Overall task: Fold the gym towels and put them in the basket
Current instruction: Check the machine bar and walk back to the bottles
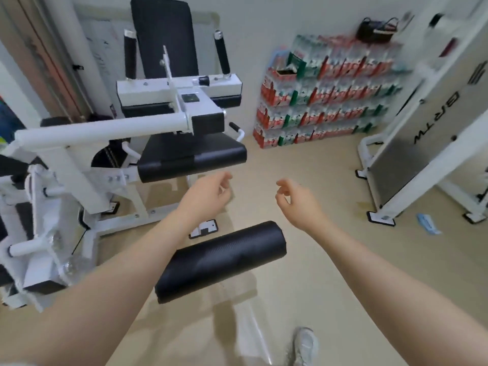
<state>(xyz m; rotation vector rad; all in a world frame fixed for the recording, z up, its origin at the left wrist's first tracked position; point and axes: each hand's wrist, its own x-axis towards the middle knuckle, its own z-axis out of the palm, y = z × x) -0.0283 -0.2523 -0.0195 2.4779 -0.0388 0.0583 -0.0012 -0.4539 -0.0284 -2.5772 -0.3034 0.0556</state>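
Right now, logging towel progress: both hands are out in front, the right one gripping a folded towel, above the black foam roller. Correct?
Not quite. In the head view the right hand grips nothing; its fingers hang loosely curled, like the left hand. No towel shows. Both are out in front, beyond the black foam roller.

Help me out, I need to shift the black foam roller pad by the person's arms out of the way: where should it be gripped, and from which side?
Judging by its pose, take the black roller pad around its rounded middle, coming down from above. It lies nearly level, its long curved side is bare and faces up, and its near end sits beside the left forearm. Both the left hand and right hand hang above it, holding nothing.
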